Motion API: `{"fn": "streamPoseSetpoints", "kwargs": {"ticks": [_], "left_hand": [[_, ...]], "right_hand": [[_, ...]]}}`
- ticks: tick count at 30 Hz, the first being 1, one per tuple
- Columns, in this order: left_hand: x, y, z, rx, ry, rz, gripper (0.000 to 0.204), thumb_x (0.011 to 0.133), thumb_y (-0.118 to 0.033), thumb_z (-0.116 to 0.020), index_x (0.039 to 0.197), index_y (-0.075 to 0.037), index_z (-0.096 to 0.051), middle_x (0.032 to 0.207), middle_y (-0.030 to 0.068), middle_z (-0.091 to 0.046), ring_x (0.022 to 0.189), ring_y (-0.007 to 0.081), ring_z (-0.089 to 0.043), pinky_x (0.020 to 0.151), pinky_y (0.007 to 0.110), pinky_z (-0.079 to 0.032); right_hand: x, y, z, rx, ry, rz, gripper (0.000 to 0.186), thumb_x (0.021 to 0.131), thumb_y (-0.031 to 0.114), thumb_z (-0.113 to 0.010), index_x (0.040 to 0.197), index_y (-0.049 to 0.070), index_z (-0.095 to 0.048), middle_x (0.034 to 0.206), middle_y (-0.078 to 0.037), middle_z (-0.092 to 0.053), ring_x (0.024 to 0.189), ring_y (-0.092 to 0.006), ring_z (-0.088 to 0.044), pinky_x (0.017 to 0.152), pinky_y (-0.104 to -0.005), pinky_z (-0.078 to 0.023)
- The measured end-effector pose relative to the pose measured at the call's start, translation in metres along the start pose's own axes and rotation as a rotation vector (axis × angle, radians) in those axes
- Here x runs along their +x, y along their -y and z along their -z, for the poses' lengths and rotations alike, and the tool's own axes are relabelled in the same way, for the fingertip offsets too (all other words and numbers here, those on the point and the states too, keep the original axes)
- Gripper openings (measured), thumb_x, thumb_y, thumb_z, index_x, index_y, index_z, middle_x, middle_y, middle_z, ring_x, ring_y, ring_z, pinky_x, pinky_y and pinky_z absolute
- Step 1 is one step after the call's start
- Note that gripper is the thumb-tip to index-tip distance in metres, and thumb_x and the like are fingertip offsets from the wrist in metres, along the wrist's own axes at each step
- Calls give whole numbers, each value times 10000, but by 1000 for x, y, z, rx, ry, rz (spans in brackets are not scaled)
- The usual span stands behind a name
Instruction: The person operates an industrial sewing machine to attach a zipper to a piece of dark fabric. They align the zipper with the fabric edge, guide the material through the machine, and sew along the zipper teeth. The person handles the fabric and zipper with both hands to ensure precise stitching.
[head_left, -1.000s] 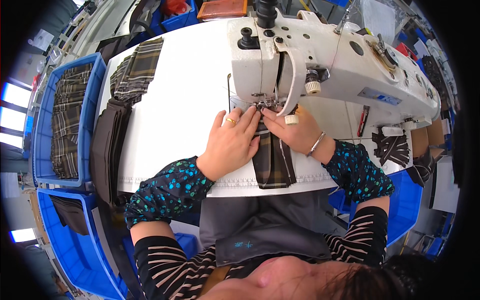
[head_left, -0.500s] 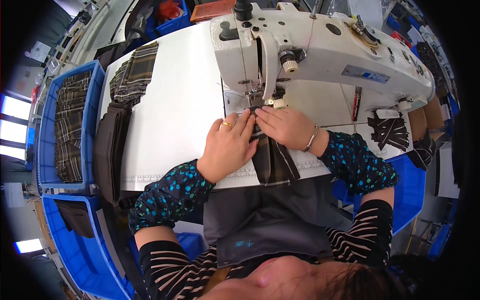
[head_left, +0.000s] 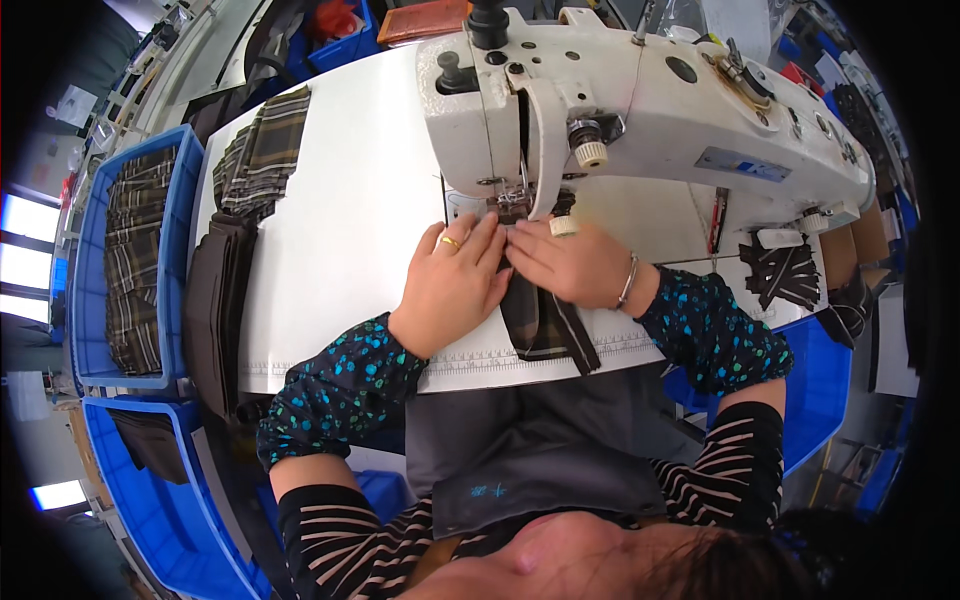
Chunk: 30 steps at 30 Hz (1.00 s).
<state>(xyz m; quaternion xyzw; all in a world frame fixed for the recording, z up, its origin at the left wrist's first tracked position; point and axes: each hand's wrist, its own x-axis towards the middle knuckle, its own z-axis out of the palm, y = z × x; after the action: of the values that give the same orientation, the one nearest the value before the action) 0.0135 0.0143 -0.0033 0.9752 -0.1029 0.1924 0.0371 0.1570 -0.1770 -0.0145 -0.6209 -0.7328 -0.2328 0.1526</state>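
A plaid cloth piece (head_left: pixel 530 318) in brown, black and white lies under the sewing machine's (head_left: pixel 620 115) presser foot (head_left: pixel 512 203), its near end reaching toward the table's front edge. A dark narrow strip (head_left: pixel 574 338) runs along its right side. My left hand (head_left: pixel 446 285) rests on the cloth's left side, fingers stretched toward the needle and thumb beside the cloth. On the right side my right hand (head_left: pixel 572 262) lies flat, fingertips close to the left hand's. The fingers press the cloth down near the foot; the exact contact under them is hidden.
On the left, a blue crate (head_left: pixel 178 250) holds folded plaid pieces, with another blue crate (head_left: pixel 170 520) below it. Plaid pieces (head_left: pixel 262 150) and folded dark cloth (head_left: pixel 218 310) lie along the table's left side. Dark strips (head_left: pixel 785 270) and a red-handled tool (head_left: pixel 717 220) lie right.
The cloth has slid a little farther under the presser foot, and its near end has shifted. Both hands stay flat beside the needle area. The view has moved slightly.
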Motion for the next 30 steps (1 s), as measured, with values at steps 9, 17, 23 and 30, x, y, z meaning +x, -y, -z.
{"fn": "streamPoseSetpoints", "kwargs": {"ticks": [9,17,23,30], "left_hand": [[-57,-42,36,-97,21,-264,339,849,-147,-764,1168,-32,-753,1301,101,-712,1137,224,-660,932,366,-560],[-62,-43,37,-228,-53,-339,244,832,-155,-797,1060,-71,-769,1134,48,-760,976,194,-680,823,332,-575],[-7,-14,29,-132,-16,-32,476,857,-361,-827,1214,-65,-720,1271,68,-710,1124,263,-663,916,393,-557],[-10,0,12,-61,55,-52,715,840,-537,-764,1316,-8,-692,1382,117,-662,1209,273,-623,927,400,-528]], "right_hand": [[-30,86,46,64,70,76,353,864,184,-633,1079,-77,-733,1167,-261,-735,1070,-359,-725,922,-415,-593],[-29,96,54,53,117,75,365,888,243,-638,1045,-72,-733,1167,-298,-736,1067,-379,-736,924,-411,-594],[-15,86,58,102,138,118,420,936,406,-680,927,-13,-710,1041,-207,-757,925,-317,-736,828,-390,-584],[15,37,97,190,37,-108,273,874,341,-770,847,93,-658,833,-31,-628,698,-164,-620,554,-292,-507]]}}
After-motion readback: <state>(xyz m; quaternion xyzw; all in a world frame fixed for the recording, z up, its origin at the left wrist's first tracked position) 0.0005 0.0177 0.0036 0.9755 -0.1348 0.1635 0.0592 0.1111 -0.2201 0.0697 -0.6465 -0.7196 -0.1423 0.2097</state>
